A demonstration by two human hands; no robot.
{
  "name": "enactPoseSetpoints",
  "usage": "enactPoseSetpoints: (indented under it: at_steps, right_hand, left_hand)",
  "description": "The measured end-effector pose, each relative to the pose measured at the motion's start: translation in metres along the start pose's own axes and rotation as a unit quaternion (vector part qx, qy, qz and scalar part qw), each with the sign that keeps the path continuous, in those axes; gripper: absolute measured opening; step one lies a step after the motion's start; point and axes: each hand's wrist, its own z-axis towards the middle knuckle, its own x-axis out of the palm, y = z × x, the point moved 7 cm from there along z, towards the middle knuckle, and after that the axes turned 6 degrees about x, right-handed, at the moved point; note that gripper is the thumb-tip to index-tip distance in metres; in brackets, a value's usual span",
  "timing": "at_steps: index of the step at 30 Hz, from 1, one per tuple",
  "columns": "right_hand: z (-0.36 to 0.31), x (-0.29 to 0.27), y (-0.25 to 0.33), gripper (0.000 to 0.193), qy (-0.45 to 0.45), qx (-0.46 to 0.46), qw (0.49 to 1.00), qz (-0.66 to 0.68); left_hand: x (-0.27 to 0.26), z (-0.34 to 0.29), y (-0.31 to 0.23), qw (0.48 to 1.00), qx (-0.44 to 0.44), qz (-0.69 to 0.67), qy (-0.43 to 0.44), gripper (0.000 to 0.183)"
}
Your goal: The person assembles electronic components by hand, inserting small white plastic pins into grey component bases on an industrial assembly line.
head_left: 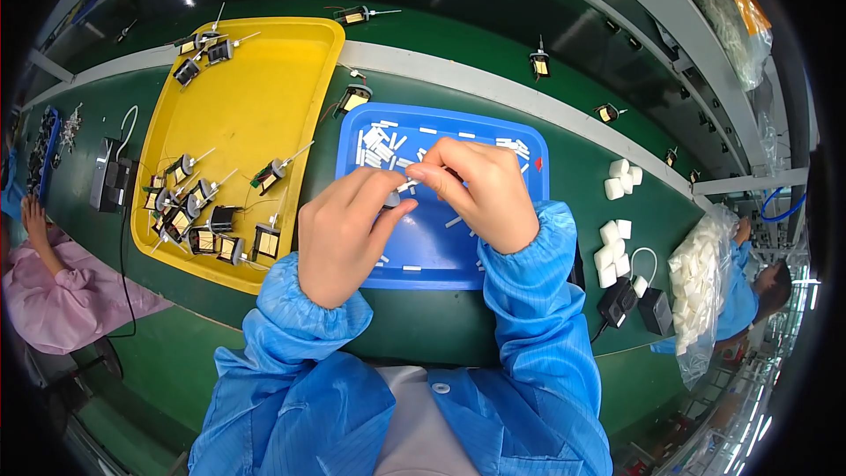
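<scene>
My left hand [344, 229] and my right hand [483, 194] meet over the blue tray [414, 278], fingers pinched close together. A small grey round part [392, 201] shows between the left thumb and forefinger; the rest of it is hidden by the hand. Between the two hands, at the right fingertips, is a short white tube [406, 185]. Many similar white tubes [377, 148] lie loose in the blue tray, mostly heaped at its far left corner, with others at the far right.
On the left, a yellow tray [238, 115] holds several black coil assemblies [202, 194] with thin shafts. More assemblies [355, 99] lie beyond the blue tray. White foam-like blocks [610, 256], black boxes [654, 310] and a plastic bag [701, 273] are at right. Co-workers sit on both sides.
</scene>
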Motion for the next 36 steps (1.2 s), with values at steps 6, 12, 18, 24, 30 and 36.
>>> enactPoseSetpoints:
  at_steps: [6,12,18,24,30,36]
  right_hand:
    - [-0.006,-0.023,-0.003,0.015,-0.015,-0.022,0.997,0.076]
    - [-0.011,-0.073,-0.037,0.027,-0.173,0.054,0.982,0.042]
    - [-0.016,-0.088,-0.073,0.019,-0.218,0.108,0.970,0.008]
    - [-0.018,-0.045,-0.110,0.011,-0.016,0.147,0.977,-0.154]
    - [-0.012,-0.012,-0.117,0.015,-0.040,0.061,0.967,-0.245]
    - [-0.013,-0.002,-0.114,0.009,-0.038,0.062,0.967,-0.244]
  left_hand:
    - [0.006,0.023,-0.025,0.998,0.044,-0.021,0.047,0.033]
    - [0.043,0.086,-0.029,0.981,0.150,-0.020,0.123,0.035]
    - [0.131,0.178,0.087,0.969,0.126,0.180,0.114,0.036]
    - [0.175,0.210,0.161,0.944,-0.002,0.270,0.189,0.063]
    - [0.134,0.209,0.210,0.911,-0.105,0.334,0.220,0.046]
    - [0.099,0.192,0.173,0.943,-0.083,0.263,0.187,0.038]
